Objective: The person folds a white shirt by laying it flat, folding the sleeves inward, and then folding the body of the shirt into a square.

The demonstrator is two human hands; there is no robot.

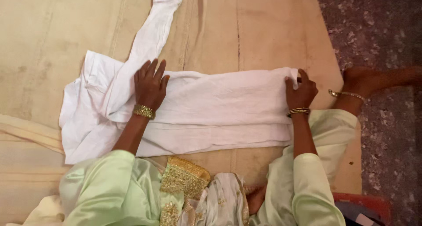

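A white cloth [211, 116] lies folded lengthwise on a beige mat [263, 32] spread over the floor, with one long strip of it running up and away. The left hand [150, 86] rests flat on the cloth near its bunched end, fingers spread and gripping nothing. The right hand [300, 92] pinches the cloth's far edge between thumb and fingers. Gold bangles [144, 111] circle both wrists.

Beige mat [52, 32] underneath; speckled floor [378, 24]; red object [369, 202] at corner.
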